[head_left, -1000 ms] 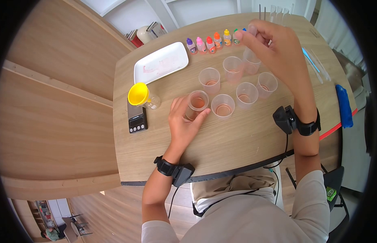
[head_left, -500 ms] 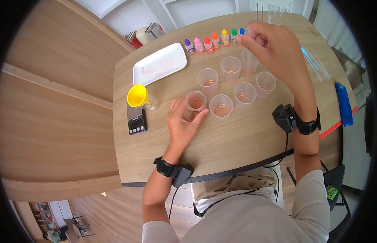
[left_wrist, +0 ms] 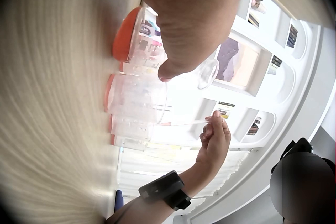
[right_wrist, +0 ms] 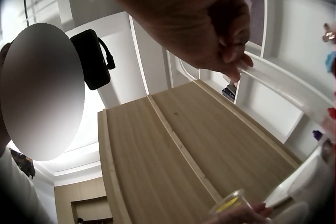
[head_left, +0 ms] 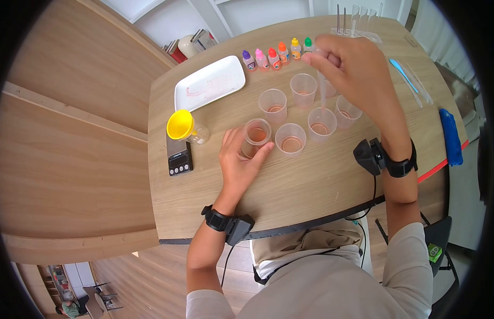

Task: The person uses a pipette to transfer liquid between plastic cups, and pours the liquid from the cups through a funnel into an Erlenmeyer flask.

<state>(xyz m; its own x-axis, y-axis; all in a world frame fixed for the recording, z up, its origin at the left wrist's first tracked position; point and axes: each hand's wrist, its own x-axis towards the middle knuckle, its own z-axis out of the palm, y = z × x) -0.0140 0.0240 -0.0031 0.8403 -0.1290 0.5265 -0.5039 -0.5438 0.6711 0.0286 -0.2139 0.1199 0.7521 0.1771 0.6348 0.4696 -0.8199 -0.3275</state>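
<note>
The right hand (head_left: 358,69) pinches a clear pipette (head_left: 322,87) upright, tip over a plastic cup (head_left: 322,124) mid-counter. The left hand (head_left: 240,159) wraps the nearest cup (head_left: 256,135). All the visible cups already hold some reddish liquid, so dosing looks well underway.

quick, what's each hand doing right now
Left hand: grips a plastic cup.
Right hand: pinches a pipette over another cup.
</note>
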